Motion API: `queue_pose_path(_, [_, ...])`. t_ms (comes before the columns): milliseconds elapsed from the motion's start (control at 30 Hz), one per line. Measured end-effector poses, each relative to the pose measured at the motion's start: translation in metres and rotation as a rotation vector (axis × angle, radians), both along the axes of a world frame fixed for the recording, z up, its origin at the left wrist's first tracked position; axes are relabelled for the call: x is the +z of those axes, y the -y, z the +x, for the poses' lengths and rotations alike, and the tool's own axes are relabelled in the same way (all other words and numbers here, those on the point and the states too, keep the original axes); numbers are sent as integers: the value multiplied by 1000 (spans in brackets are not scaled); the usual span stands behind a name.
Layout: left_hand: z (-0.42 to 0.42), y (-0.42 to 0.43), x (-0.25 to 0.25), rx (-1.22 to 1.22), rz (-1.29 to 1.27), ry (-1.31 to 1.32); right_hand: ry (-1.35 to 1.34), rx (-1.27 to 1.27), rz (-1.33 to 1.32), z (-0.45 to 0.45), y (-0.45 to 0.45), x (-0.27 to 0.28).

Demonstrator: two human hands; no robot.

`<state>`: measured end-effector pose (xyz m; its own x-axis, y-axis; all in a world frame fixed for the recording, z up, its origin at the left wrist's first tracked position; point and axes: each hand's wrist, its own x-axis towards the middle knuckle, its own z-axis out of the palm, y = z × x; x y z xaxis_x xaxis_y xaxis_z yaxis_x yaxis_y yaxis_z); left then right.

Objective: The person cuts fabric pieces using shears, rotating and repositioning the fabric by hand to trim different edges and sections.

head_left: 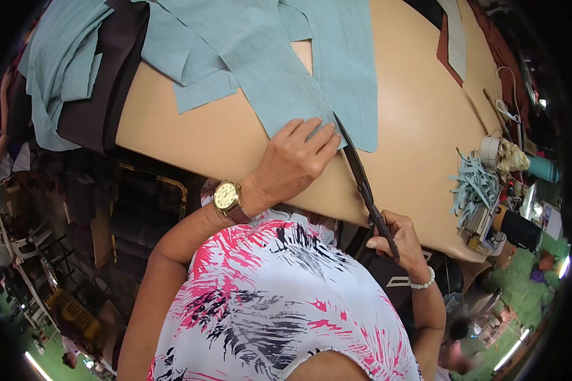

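My right hand [403, 244] is closed round the handles of large dark scissors [360, 178]. Their blades point away from me, and the tip rests by the edge of a light blue fabric piece [267, 76]. On the near end of that piece is my left hand [299, 155], its fingers bent over the cloth just left of the blades; its thumb is hidden. Right of the scissors lies another light blue fabric panel [349, 82]. More light blue pieces [203, 89] overlap on the left side of the table.
The tan table [419, 127] has a near edge close to my body. Dark cloth [95, 120] with a light blue pile [63, 70] lies at left. Thin blue fabric scraps [473, 184], a tape roll [489, 151] and other items crowd the right edge. Rust-coloured fabric [448, 57] lies at far right.
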<state>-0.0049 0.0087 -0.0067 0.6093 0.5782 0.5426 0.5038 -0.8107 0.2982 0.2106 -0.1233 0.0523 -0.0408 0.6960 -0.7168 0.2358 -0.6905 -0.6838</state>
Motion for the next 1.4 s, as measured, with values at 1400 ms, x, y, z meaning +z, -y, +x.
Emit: queue_pose_path(1400, [-7, 2, 3, -34, -10, 44, -34, 25, 44, 1, -15, -4])
